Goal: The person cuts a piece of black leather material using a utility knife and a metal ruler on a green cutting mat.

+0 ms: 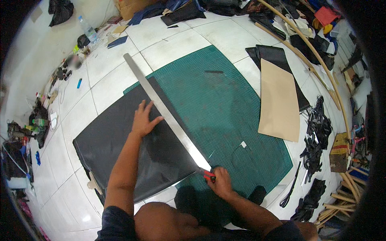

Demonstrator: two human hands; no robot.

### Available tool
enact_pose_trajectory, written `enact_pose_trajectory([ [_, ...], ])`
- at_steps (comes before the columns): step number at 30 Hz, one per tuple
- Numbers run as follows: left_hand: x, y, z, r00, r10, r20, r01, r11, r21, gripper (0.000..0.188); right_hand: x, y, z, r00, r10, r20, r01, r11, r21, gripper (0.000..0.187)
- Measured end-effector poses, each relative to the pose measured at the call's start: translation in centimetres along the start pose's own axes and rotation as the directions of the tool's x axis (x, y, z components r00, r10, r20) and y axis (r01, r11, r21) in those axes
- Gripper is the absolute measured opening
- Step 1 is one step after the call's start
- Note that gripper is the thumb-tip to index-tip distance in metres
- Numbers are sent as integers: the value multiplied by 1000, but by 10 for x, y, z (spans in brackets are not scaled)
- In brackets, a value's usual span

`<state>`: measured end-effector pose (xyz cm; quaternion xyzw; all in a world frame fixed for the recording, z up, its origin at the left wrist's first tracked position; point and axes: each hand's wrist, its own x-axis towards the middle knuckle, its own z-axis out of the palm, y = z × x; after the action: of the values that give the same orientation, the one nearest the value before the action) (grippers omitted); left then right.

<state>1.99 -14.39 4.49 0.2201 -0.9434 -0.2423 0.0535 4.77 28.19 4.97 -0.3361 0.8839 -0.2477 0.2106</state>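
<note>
A metal straightedge (173, 120) lies slantwise across a black sheet (108, 136), close to the sheet's right edge. That sheet partly covers a green cutting mat (225, 112) on the floor. My left hand (143, 120) is spread on the sheet, with its fingertips and thumb at the straightedge's left side. My right hand (221, 182) is closed around a red utility knife (208, 175) at the straightedge's near end. The knife's front end points left, at the sheet's near right corner; whether its blade touches the sheet, I cannot tell.
A tan sheet (279, 100) and a folded black piece (273, 54) lie to the right, beside a heap of black strips (315, 140). Long curved poles (321, 64) run along the far right. A plastic bottle (87, 30) stands far left.
</note>
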Motion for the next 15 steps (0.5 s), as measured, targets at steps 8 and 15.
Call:
enact_pose_trajectory([
  [8,-134,-115,-68,786,-201,-585,433,854,288,49,-11,-46,33,994,-19,-108,39,980,194,33],
  [15,-333,-214,-103,317,-671,-670,920,390,45,70,66,-36,-1,990,120,-71,-90,940,329,29],
])
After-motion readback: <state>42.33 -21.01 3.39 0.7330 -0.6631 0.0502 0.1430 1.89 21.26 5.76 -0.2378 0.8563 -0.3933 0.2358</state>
